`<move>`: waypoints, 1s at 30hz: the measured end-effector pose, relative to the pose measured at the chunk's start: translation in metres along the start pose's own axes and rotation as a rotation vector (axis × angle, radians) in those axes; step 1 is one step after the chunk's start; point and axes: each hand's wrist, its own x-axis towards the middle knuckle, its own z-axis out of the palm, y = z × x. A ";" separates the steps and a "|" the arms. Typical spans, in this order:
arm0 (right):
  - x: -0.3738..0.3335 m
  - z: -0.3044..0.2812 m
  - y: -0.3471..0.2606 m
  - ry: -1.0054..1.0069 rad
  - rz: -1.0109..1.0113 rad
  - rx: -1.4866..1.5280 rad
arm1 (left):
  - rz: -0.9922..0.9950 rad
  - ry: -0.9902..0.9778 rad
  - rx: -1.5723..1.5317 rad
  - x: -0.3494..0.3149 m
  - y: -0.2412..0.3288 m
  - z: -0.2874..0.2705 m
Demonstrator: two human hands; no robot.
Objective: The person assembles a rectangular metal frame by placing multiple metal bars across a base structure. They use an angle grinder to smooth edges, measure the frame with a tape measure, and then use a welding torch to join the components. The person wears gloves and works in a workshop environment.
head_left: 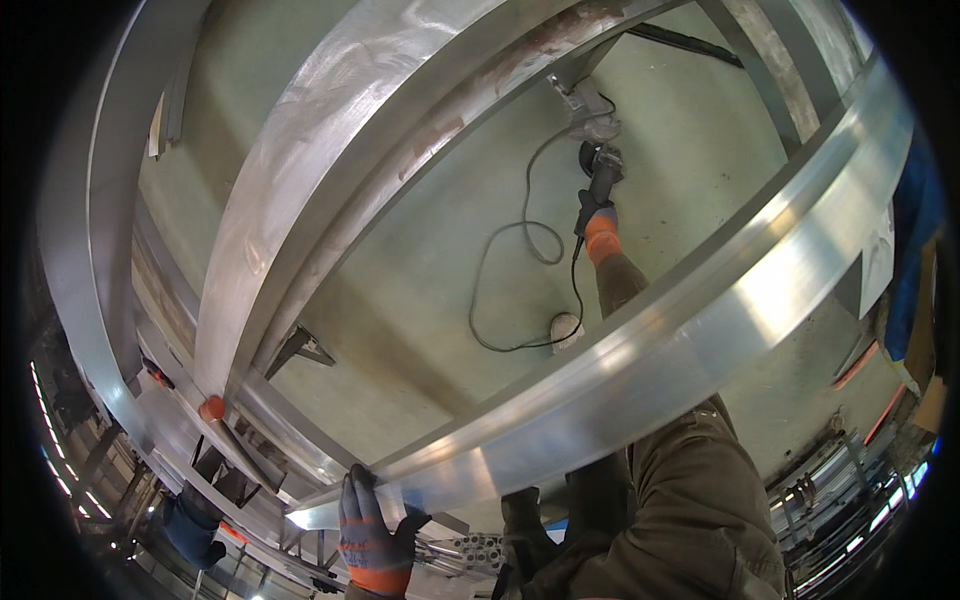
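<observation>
My right hand (599, 228), in a dark glove with an orange cuff, reaches past the near metal beam and is closed round an angle grinder (603, 172). The grinder is low over the floor, with its disc end pointing away from me. A dark power cord (528, 222) loops beside it. At the lower left, my left hand (375, 540), in a grey and orange glove, lies against the near shiny metal beam (640, 375). Its fingers are stretched over the beam's edge and the thumb stands apart.
Another wide metal beam (300, 150) runs along the far left, part of the frame around the floor (410, 290). A round pale object (566, 330) lies near the cord. An orange-topped tool (212, 408) rests on the frame at left. Metal stock (840, 470) is at lower right.
</observation>
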 end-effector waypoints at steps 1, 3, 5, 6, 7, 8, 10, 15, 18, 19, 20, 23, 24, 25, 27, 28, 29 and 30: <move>0.001 0.009 0.001 0.012 -0.019 -0.025 | -0.048 0.066 -0.012 -0.001 0.001 0.000; -0.005 0.027 0.005 0.042 -0.050 -0.123 | -0.064 -0.026 -0.016 -0.001 0.001 0.000; -0.017 0.047 0.010 0.096 -0.035 -0.308 | -0.102 -0.072 -0.040 -0.001 0.000 0.000; -0.023 0.056 0.012 0.094 -0.070 -0.286 | -0.132 -0.081 -0.062 -0.003 -0.001 0.000; -0.027 0.064 0.014 0.096 -0.082 -0.278 | -0.158 -0.086 -0.086 -0.003 -0.002 0.001; -0.031 0.072 0.017 0.099 -0.093 -0.268 | -0.159 -0.082 -0.076 -0.004 -0.004 0.002; -0.032 0.088 0.025 0.084 -0.141 -0.212 | -0.157 -0.074 -0.066 -0.003 -0.007 0.004; -0.013 0.116 0.054 0.241 -0.226 -0.135 | 0.003 -0.016 0.078 -0.001 -0.007 0.003; -0.001 0.107 0.061 0.255 -0.185 -0.193 | -0.192 -0.145 -0.036 -0.003 0.001 -0.003; -0.004 0.095 0.066 0.218 -0.162 -0.210 | -0.284 -0.212 -0.091 -0.004 0.004 -0.005; -0.009 0.081 0.070 0.183 -0.142 -0.233 | -0.219 -0.162 -0.066 -0.005 0.004 -0.006; -0.041 0.025 0.087 0.058 -0.116 -0.390 | 0.021 0.025 -0.023 -0.001 0.001 0.000; -0.057 0.003 0.095 0.012 -0.110 -0.467 | 0.018 0.038 -0.032 0.000 -0.001 0.002; -0.075 -0.020 0.105 -0.037 -0.111 -0.552 | 0.010 0.045 -0.038 0.000 -0.002 0.003; -0.118 -0.073 0.127 -0.130 -0.108 -0.739 | -0.100 0.006 -0.128 -0.001 -0.003 0.004; -0.142 -0.100 0.137 -0.186 -0.111 -0.850 | -0.107 -0.015 -0.124 -0.003 -0.002 0.003; -0.165 -0.128 0.144 -0.240 -0.120 -0.959 | -0.092 -0.010 -0.143 -0.002 -0.001 0.003; -0.189 -0.159 0.149 -0.293 -0.136 -1.061 | -0.036 0.044 -0.161 -0.001 0.000 0.001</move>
